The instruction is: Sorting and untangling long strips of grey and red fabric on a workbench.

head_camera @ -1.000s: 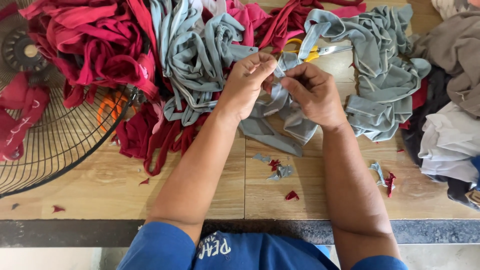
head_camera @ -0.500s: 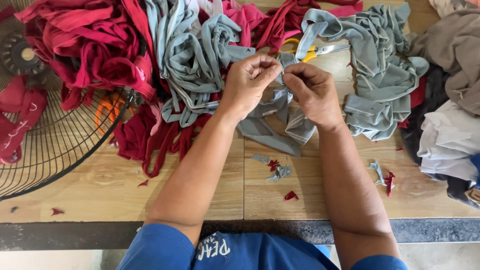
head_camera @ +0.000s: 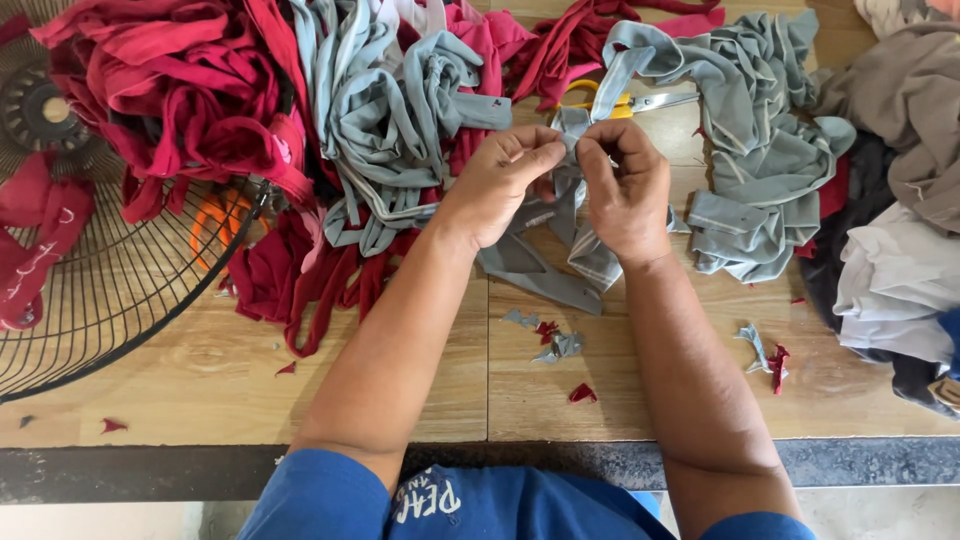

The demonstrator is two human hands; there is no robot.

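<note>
My left hand (head_camera: 505, 180) and my right hand (head_camera: 628, 185) meet above the wooden table (head_camera: 400, 380), both pinching the same grey fabric strip (head_camera: 560, 245). The strip's top end is between my thumbs and fingers, and its loose folds hang down onto the table below my hands. Yellow-handled scissors (head_camera: 625, 102) lie just beyond my right hand, partly under grey cloth.
A heap of red fabric strips (head_camera: 170, 90) and grey strips (head_camera: 400, 110) fills the far left. More grey strips (head_camera: 760, 170) lie at right beside folded garments (head_camera: 900, 200). A wire fan guard (head_camera: 90, 280) rests at left. Small cloth scraps (head_camera: 555, 340) dot the table.
Both hands have risen slightly and drawn closer together, pulling the grey strip's end up between the fingertips. The piles have not moved.
</note>
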